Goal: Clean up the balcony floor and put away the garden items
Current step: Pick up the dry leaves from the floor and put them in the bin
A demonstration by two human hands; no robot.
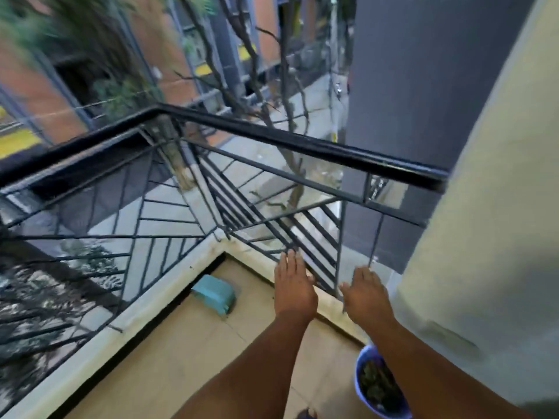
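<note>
I look down into the balcony corner. My left hand [293, 284] and my right hand [364, 293] are stretched forward side by side with straight fingers, holding nothing, in front of the low bars of the black railing [272, 137]. A small teal box-like item [214, 293] lies on the beige tiled floor [196, 358] in the corner by the kerb. A blue bowl [361, 362] with dark plant matter inside sits on the floor at the lower right, partly hidden under my right forearm.
A pale kerb [145, 300] runs under the railing on both sides of the corner. A cream wall [484, 237] rises on the right. Bare tree branches and the street lie beyond the railing.
</note>
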